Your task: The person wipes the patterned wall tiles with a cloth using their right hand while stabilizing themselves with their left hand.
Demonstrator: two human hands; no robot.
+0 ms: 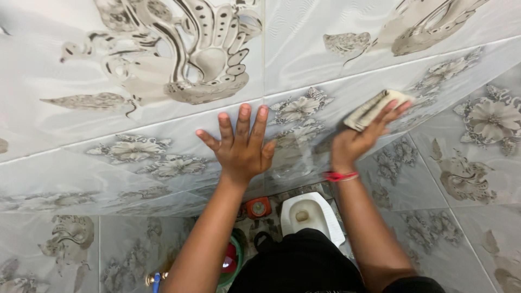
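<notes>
grey floral white tiles; beige sponge; red wristband

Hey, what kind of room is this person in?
Most likely a small tiled bathroom or toilet room. A white squat toilet sits in the floor, glossy patterned wall tiles cover the walls, and a tap shows low down. The left hand lies flat on the tiles; the right hand holds a sponge.

The wall is made of shiny pale tiles with grey flowers and a big bird picture. A left hand lies flat on it, fingers spread. A right hand presses a cloth against the tiles. Down below is the floor, tiled too. On it sit a white squat toilet, a small red thing beside it, and a green tub.
</notes>
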